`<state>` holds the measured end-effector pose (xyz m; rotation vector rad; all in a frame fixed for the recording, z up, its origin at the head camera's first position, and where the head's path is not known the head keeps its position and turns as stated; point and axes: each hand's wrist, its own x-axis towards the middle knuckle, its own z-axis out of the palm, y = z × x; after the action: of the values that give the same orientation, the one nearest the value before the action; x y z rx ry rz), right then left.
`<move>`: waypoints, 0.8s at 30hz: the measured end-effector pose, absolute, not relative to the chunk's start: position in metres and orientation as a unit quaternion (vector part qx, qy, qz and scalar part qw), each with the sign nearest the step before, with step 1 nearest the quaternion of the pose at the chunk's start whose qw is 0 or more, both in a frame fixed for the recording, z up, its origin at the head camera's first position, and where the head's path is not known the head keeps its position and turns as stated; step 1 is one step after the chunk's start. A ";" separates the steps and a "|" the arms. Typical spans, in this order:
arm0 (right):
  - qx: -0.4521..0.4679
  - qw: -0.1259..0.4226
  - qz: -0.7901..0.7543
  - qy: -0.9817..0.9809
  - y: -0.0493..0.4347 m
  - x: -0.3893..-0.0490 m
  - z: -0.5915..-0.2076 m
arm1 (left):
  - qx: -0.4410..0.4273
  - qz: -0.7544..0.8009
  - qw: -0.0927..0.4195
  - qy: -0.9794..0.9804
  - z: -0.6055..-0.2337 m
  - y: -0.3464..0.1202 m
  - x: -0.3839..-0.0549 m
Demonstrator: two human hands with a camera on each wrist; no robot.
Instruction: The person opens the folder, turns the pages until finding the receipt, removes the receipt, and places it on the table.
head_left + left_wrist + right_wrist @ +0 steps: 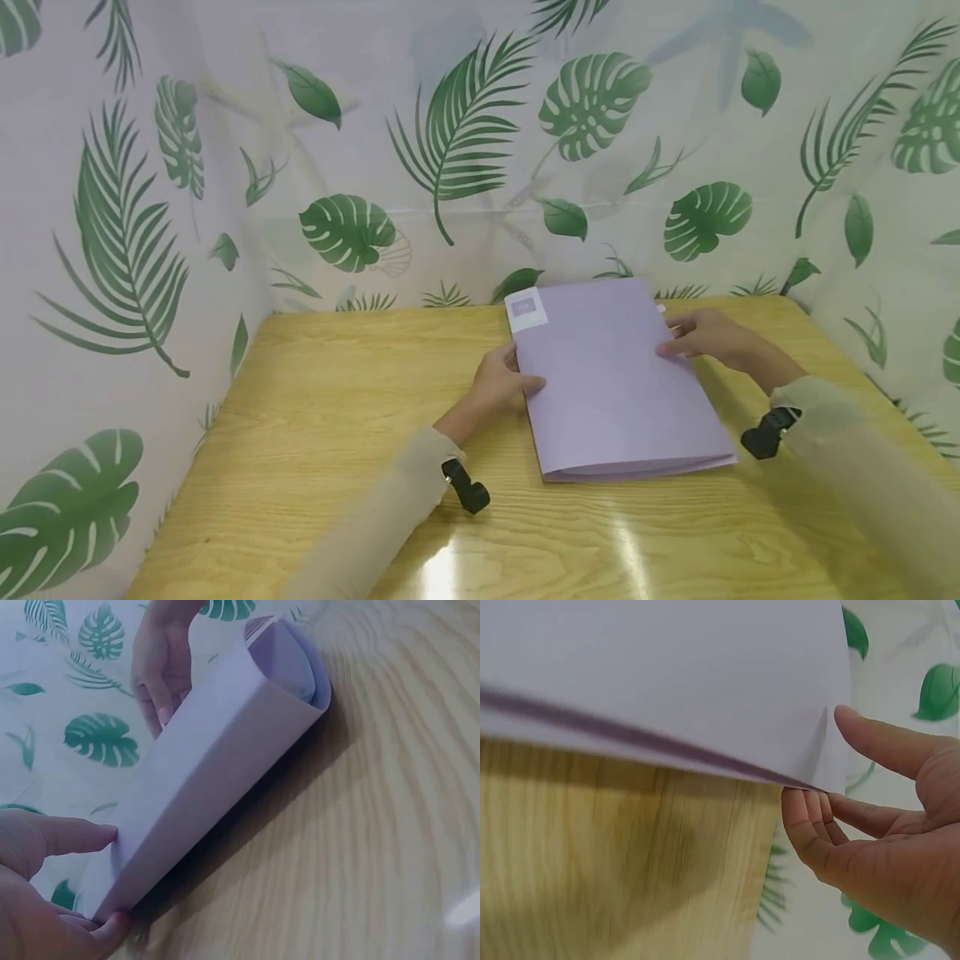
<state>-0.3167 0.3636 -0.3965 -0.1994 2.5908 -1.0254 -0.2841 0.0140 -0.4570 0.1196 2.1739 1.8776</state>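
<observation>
A purple file folder (607, 375) lies tilted over the wooden table, closed, with a white label (538, 319) at its upper left corner. My left hand (497, 385) grips its spine side, thumb on the cover and fingers at the underside. On the opposite long edge, my right hand (716, 340) holds the folder between thumb above and fingers below. The left wrist view shows the thick, rounded spine (202, 772) and sheets (289, 664) inside the end. In the right wrist view, the fingers (810, 825) support the cover's edge from beneath.
The light wooden table (360, 400) ends at a back edge against a white cloth (480, 167) printed with green leaves. The same cloth hangs at the left and right sides. Black wrist cameras (467, 487) sit on both sleeves.
</observation>
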 end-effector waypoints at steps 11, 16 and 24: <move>-0.090 0.195 -0.459 0.862 0.293 -0.329 -0.413 | 0.017 0.637 0.117 0.762 -0.441 -0.064 -0.289; -0.096 0.200 -0.494 0.841 0.265 -0.332 -0.418 | 0.007 0.601 0.117 0.791 -0.435 -0.092 -0.292; -0.119 0.204 -0.511 0.827 0.230 -0.336 -0.428 | 0.005 0.571 0.144 0.808 -0.437 -0.133 -0.295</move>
<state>-0.3359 0.2301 -0.4276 -0.3324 2.3058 -1.4252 -0.2955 -0.1328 -0.4368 0.0132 2.3296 1.6473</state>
